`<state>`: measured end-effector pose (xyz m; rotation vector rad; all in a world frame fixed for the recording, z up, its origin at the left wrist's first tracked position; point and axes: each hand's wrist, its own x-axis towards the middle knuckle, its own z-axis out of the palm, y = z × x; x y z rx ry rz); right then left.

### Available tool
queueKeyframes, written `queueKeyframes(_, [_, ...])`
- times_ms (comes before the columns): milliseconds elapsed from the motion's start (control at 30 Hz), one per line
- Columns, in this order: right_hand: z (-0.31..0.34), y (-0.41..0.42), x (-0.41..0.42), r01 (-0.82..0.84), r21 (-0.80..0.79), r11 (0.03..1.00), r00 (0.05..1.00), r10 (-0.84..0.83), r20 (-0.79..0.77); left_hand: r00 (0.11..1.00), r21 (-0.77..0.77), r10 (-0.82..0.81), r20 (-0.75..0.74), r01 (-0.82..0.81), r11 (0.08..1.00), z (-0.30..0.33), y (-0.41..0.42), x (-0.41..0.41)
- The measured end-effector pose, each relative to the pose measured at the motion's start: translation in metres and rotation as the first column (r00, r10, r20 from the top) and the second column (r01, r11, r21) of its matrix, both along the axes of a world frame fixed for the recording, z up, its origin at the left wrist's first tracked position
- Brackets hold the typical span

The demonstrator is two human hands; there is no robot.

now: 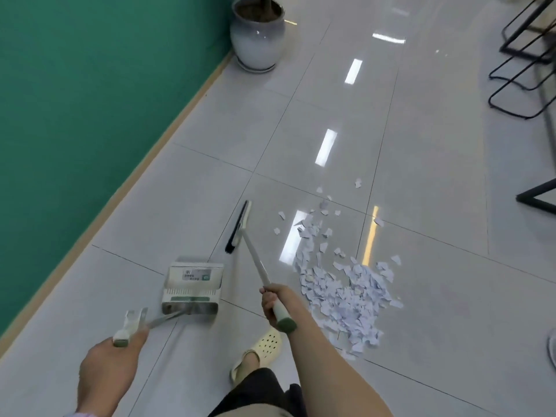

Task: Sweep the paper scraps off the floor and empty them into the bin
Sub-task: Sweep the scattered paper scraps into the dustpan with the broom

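The right hand (275,302) is wrapped around the top of the broom (255,260) handle, fingers curled tight just above its green end cap, forearm reaching in from the lower right; the handle slants up and left to the brush head, which lies on the grey tiled floor (421,176) left of the paper scraps (346,293), apart from the main heap. The left hand (111,365) grips the dustpan (192,287) handle from above, fingers closed round its pale grip, the pan standing on the floor near the green wall (90,85). 1 foot in a cream clog (264,347) shows between both arms. A glazed plant pot (257,34) stands far off by the wall
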<state>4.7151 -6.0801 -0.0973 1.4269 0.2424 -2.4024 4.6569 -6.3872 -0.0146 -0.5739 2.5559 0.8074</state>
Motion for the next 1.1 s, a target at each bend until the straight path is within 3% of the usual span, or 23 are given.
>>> queueKeyframes(167, [-0.001, 0.041, -0.058, 0.157, -0.057, 0.986, 0.985, -0.152, 0.077, 0.997, 0.001, -0.061, 0.040, 0.061, 0.998, -0.005, 0.036, -0.046])
queueKeyframes(333, [0.003, 0.064, -0.058, 0.272, -0.031, 0.962, 0.957, -0.267, 0.113, 0.975, 0.067, -0.197, 0.105, 0.191, 0.979, -0.022, 0.071, -0.100])
queueKeyframes(467, [0.012, 0.044, -0.032, 0.494, -0.020, 0.869, 0.860, -0.485, 0.161, 0.911, 0.079, -0.383, 0.150, 0.375, 0.924, -0.032, 0.107, -0.156])
queueKeyframes(633, [0.019, -0.010, -0.018, 0.698, 0.073, 0.712, 0.685, -0.694, 0.223, 0.677, 0.049, -0.728, 0.111, 0.728, 0.684, -0.026, 0.135, -0.244])
queueKeyframes(700, [0.034, -0.030, -0.025, 0.714, 0.078, 0.696, 0.668, -0.711, 0.220, 0.563, 0.036, -0.822, 0.084, 0.823, 0.567, -0.016, 0.140, -0.288])
queueKeyframes(900, [0.072, -0.067, -0.086, 0.667, 0.254, 0.700, 0.656, -0.714, 0.245, 0.358, 0.006, -0.934, 0.016, 0.934, 0.358, -0.003, 0.160, -0.346])
queueKeyframes(1000, [0.087, -0.072, -0.107, 0.705, 0.240, 0.667, 0.641, -0.745, 0.184, 0.244, -0.058, -0.969, 0.023, 0.968, 0.243, 0.000, 0.164, -0.352])
queueKeyframes(1100, [0.098, -0.060, -0.134, 0.754, 0.191, 0.629, 0.622, -0.776, 0.100, 0.215, -0.094, -0.977, 0.002, 0.972, 0.214, 0.002, 0.172, -0.375])
